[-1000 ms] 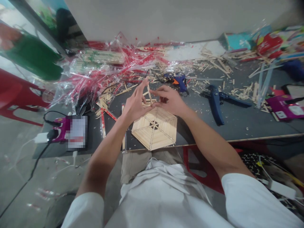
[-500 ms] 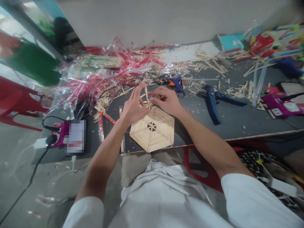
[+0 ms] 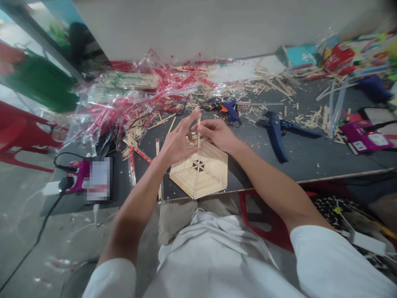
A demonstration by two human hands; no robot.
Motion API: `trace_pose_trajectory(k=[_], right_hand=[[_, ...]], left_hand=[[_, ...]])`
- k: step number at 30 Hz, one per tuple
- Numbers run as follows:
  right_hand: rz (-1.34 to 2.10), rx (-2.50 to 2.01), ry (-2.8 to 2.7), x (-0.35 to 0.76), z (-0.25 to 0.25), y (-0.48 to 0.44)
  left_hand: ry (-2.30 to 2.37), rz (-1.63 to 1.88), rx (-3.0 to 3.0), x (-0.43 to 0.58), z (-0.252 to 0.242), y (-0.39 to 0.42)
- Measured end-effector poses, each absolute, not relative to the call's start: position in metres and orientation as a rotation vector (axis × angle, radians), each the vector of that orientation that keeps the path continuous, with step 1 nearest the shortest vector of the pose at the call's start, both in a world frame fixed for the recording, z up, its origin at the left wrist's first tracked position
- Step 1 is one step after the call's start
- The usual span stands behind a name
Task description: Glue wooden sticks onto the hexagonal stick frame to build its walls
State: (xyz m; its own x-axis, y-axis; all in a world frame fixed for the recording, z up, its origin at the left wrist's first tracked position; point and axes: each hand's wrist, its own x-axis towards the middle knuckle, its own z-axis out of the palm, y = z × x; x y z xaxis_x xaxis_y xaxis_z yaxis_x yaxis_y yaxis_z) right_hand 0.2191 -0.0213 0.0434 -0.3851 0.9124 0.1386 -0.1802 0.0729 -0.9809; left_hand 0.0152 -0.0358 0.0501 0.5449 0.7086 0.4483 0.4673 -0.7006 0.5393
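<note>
My right hand (image 3: 215, 134) pinches one upright stick (image 3: 199, 131) just above the hexagon of sticks (image 3: 198, 171); my left hand (image 3: 176, 140) is open beside it. Most rings look done, but the hands hide the top side.
</note>
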Motion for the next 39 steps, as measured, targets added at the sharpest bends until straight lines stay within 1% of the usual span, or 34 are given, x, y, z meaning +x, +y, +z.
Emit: trace_pose_trajectory(k=[15, 24, 31, 39], right_hand=[[1.466, -0.822, -1.413, 0.219, 0.035, -0.017], [1.486, -0.807, -1.423, 0.22, 0.038, -0.018], [1.521, -0.84, -1.39, 0.219, 0.039, -0.021], [1.651, -0.961, -1.46, 0.222, 0.052, -0.028]], left_hand=[[1.043, 0.908, 2.44, 0.015, 0.048, -0.034], [0.968, 0.869, 2.455, 0.015, 0.049, -0.035], [0.979, 0.942, 2.429, 0.015, 0.047, -0.034], [1.168, 1.167, 2.371, 0.013, 0.041, -0.028]])
